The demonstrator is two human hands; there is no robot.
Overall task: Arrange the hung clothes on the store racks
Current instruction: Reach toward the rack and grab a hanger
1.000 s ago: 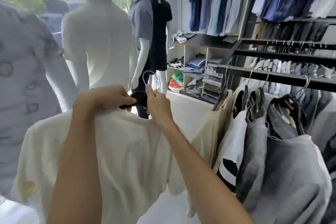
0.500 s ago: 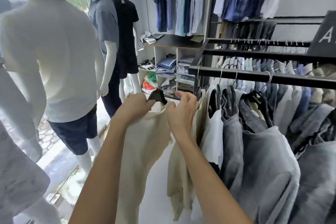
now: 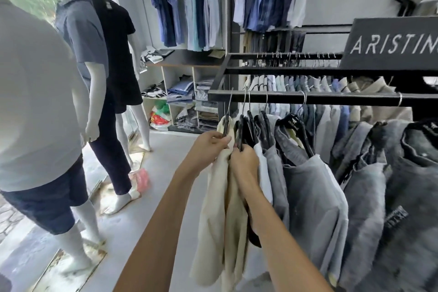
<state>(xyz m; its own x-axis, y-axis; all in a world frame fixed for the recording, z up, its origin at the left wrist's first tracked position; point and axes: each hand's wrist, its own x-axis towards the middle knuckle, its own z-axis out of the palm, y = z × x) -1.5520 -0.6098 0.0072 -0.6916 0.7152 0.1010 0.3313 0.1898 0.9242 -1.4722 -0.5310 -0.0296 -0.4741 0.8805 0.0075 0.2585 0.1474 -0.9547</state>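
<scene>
Now hooked on the black metal rail (image 3: 331,100), the cream cotton T-shirt (image 3: 218,208), carried in moments ago. Left hand (image 3: 208,147) pinching its black hanger (image 3: 227,123); right hand (image 3: 245,161) gripping neighbouring dark hangers (image 3: 248,130). Rightward, crowded grey shirts (image 3: 315,197); leftward, dressed white mannequins (image 3: 94,83) across bare floor.

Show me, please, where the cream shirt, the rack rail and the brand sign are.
cream shirt (image 3: 214,199), head view, on the hanging front panel below the left hand.
rack rail (image 3: 343,99), head view, on the bare front face of the black bar.
brand sign (image 3: 391,45), head view, on the lettered dark board.
</scene>
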